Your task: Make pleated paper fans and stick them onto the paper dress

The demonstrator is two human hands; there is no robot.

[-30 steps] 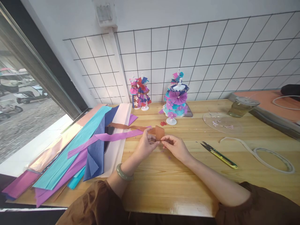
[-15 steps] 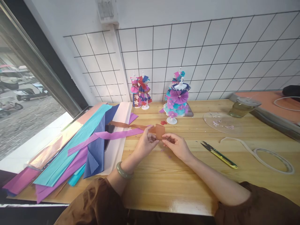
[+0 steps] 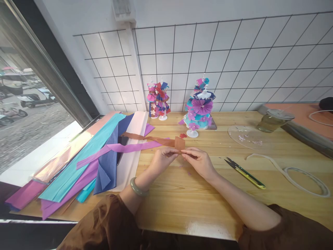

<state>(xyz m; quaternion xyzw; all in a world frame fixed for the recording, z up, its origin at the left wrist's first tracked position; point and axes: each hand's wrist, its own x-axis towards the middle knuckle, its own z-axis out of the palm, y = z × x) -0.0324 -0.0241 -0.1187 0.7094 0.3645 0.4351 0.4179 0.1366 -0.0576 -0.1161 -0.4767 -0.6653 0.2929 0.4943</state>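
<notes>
The brown strip (image 3: pixel 180 143) looks like thin, matt paper, lightly creased; the purple strip (image 3: pixel 130 147) has the same dull, papery face. The tabletop (image 3: pixel 166 211) is smooth, grained wood, glossy near its front edge. The 2 brown sleeves (image 3: pixel 101 220) are softly shining cloth, the bangle (image 3: pixel 134 186) smooth and polished. The round dish (image 3: pixel 234 135) looks like clear, shiny plastic.

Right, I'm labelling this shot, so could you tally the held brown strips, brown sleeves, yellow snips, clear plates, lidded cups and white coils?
Held brown strip: 1
Brown sleeves: 2
Yellow snips: 1
Clear plate: 1
Lidded cup: 1
White coil: 1
Total: 7
</notes>
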